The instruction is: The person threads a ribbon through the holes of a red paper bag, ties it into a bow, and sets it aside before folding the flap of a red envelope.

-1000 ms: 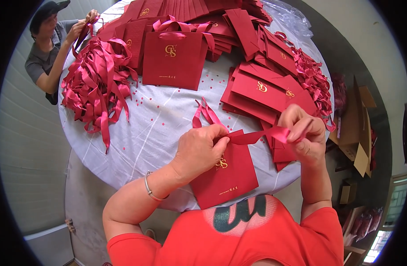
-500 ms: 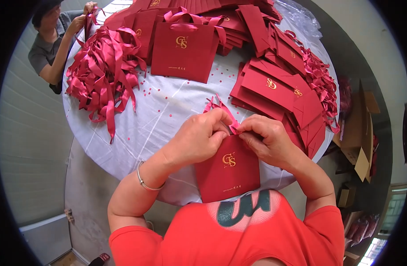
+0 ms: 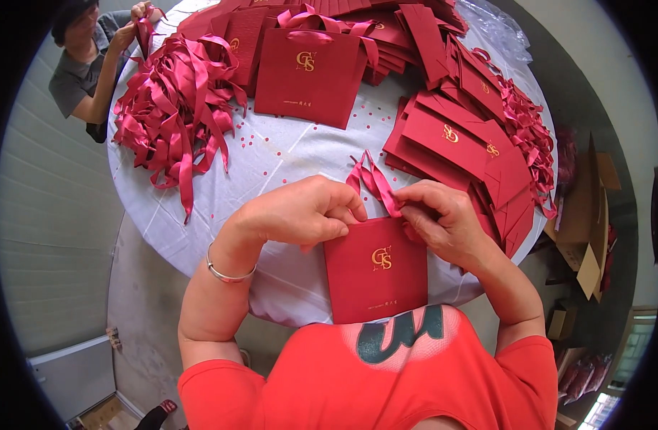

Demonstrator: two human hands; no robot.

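A red paper gift bag with a gold emblem stands at the table's near edge, against my shirt. My left hand is closed on the bag's upper left edge, its fingertips partly hidden behind and inside the rim. At the upper right corner, my right hand pinches a pink satin ribbon between thumb and forefinger. The ribbon's loose ends point away from me, beyond the bag's top edge.
A tangled heap of pink ribbons lies at the left. Several flat red bags are stacked at the right, and a ribboned bag stands at the back. A co-worker handles ribbon at far left. Cardboard boxes stand right of the round table.
My hands have moved apart from the bag's top centre. The left has gone to the upper left edge; the right has drawn the ribbon toward the right corner.
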